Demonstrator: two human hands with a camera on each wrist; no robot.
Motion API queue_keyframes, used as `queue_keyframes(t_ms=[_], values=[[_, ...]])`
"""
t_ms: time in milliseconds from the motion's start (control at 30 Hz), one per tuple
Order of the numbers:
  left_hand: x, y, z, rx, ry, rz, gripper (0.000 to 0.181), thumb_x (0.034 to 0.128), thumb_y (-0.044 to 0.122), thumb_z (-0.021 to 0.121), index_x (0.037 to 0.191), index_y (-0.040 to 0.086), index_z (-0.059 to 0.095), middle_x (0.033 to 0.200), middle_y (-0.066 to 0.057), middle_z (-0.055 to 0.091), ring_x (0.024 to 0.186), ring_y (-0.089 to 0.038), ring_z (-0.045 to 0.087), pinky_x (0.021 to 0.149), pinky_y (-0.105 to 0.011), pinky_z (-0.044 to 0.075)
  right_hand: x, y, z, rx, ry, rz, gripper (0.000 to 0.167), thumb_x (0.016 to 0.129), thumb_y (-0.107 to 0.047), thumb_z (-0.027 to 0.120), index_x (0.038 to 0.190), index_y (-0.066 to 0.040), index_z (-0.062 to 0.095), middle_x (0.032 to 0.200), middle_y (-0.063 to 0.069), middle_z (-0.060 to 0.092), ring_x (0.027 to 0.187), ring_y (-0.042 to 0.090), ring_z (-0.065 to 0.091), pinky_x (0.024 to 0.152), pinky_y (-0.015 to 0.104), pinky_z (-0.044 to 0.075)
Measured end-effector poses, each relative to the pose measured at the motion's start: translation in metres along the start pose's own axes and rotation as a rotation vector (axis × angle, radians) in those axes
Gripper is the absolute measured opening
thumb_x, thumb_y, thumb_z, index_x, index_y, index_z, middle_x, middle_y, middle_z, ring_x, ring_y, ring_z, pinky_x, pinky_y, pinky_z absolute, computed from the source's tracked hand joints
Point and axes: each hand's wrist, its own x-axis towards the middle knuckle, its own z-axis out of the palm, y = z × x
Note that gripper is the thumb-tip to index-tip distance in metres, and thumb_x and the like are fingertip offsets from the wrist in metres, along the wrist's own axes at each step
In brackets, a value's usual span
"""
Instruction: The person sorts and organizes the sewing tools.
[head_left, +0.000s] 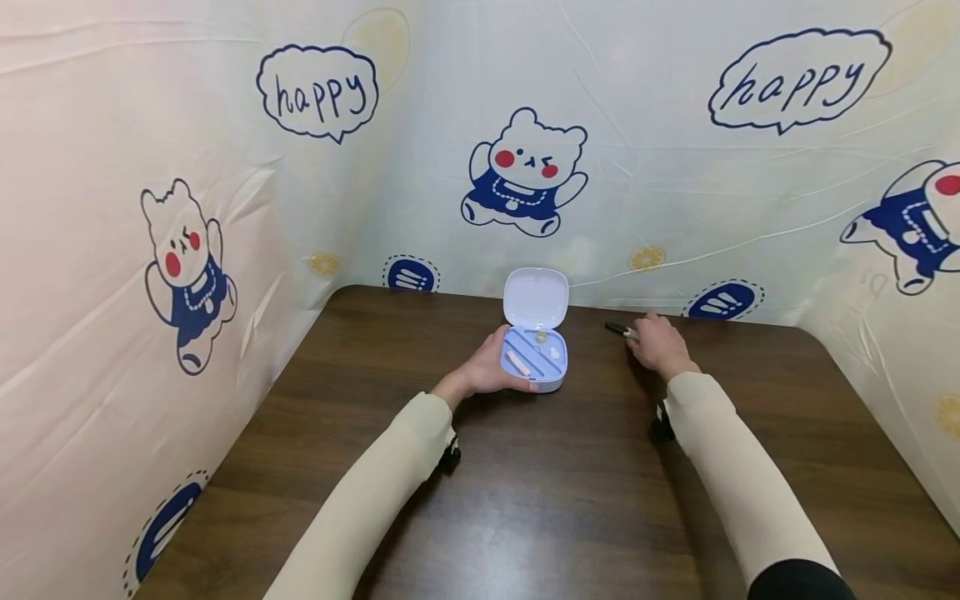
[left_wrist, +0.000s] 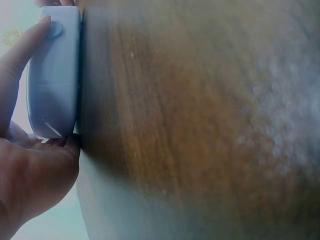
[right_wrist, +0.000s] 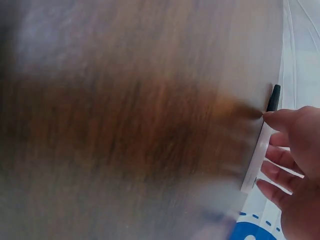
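Observation:
My left hand [head_left: 489, 365] grips a small pale lavender jewelry box [head_left: 551, 386] near the far edge of the table. Its lid [head_left: 536, 297] stands raised at the back. Inside are diagonal slots, a small gold-coloured piece [head_left: 541, 337] and a pinkish-white strip [head_left: 517, 363]. In the left wrist view the thumb lies along the box's front wall [left_wrist: 55, 85], by a round catch. To the right, my right hand [head_left: 662, 344] holds a marker pen [head_left: 618, 329] with a black cap and white barrel. The right wrist view shows the thumb against the pen [right_wrist: 258, 157], the fingers beyond it.
Both hands work over a dark brown wooden table [head_left: 480, 508] with rounded far corners. A pale cloth [head_left: 645, 192] printed with bears and "happy" bubbles hangs behind it and along both sides. Black wrist-worn devices [head_left: 450, 457] sit under the cream sleeves.

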Motion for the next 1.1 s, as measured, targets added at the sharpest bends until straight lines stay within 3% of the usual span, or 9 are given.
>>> queue_keyframes(t_ms=[100, 200, 300, 400, 733, 900, 1100], values=[[0.0, -0.001, 0.001, 0.007, 0.005, 0.005, 0.115, 0.0666, 0.032, 0.097, 0.155, 0.009, 0.026, 0.142, -0.012, 0.042, 0.125, -0.024, 0.043, 0.111, -0.041, 0.035, 0.0, 0.0, -0.001, 0.039, -0.005, -0.006, 0.021, 0.1, -0.011, 0.06, 0.108, 0.007, 0.067, 0.108, 0.027, 0.061, 0.101, 0.043, 0.06, 0.085, 0.058, 0.05], [-0.001, 0.001, 0.0, -0.006, 0.008, 0.008, 0.116, 0.0661, 0.032, 0.098, 0.154, 0.008, 0.027, 0.142, -0.013, 0.042, 0.124, -0.025, 0.044, 0.111, -0.043, 0.035, 0.001, 0.0, -0.001, 0.075, -0.021, -0.013, 0.015, 0.1, -0.008, 0.06, 0.094, 0.004, 0.068, 0.093, 0.021, 0.063, 0.083, 0.035, 0.06, 0.075, 0.052, 0.05], [-0.002, 0.003, -0.001, -0.022, 0.006, 0.008, 0.116, 0.0659, 0.03, 0.099, 0.155, 0.007, 0.027, 0.141, -0.013, 0.042, 0.125, -0.026, 0.044, 0.112, -0.044, 0.035, 0.001, -0.001, -0.002, 0.095, -0.049, -0.019, 0.019, 0.1, -0.007, 0.06, 0.082, 0.0, 0.064, 0.078, 0.014, 0.059, 0.069, 0.028, 0.054, 0.065, 0.045, 0.047], [-0.002, 0.002, 0.0, -0.022, 0.003, 0.003, 0.116, 0.0661, 0.03, 0.099, 0.155, 0.008, 0.027, 0.142, -0.013, 0.042, 0.125, -0.026, 0.044, 0.112, -0.043, 0.035, -0.001, -0.004, -0.003, 0.121, -0.067, -0.034, 0.022, 0.1, -0.007, 0.06, 0.079, -0.001, 0.063, 0.072, 0.011, 0.055, 0.064, 0.024, 0.05, 0.06, 0.04, 0.044], [-0.003, 0.004, -0.001, -0.032, 0.003, 0.0, 0.118, 0.0661, 0.029, 0.098, 0.157, 0.008, 0.025, 0.145, -0.014, 0.041, 0.127, -0.026, 0.043, 0.113, -0.044, 0.034, -0.011, -0.016, -0.005, 0.374, -0.06, -0.021, 0.024, 0.103, -0.014, 0.06, 0.101, 0.007, 0.07, 0.081, 0.013, 0.068, 0.07, 0.021, 0.06, 0.063, 0.035, 0.05], [-0.001, 0.002, 0.0, -0.021, 0.004, 0.0, 0.118, 0.0664, 0.028, 0.098, 0.157, 0.008, 0.024, 0.145, -0.014, 0.04, 0.127, -0.026, 0.043, 0.114, -0.044, 0.034, -0.018, -0.034, -0.008, 0.521, -0.076, -0.021, 0.025, 0.105, -0.015, 0.059, 0.107, 0.008, 0.07, 0.086, 0.015, 0.07, 0.074, 0.022, 0.067, 0.065, 0.032, 0.052], [0.007, -0.008, 0.002, -0.018, -0.003, -0.005, 0.119, 0.0646, 0.031, 0.098, 0.156, 0.01, 0.025, 0.144, -0.013, 0.04, 0.126, -0.025, 0.042, 0.112, -0.043, 0.034, -0.024, -0.062, -0.014, 0.604, -0.06, -0.059, 0.027, 0.105, -0.018, 0.061, 0.113, 0.006, 0.069, 0.096, 0.019, 0.07, 0.083, 0.029, 0.069, 0.07, 0.033, 0.055]])
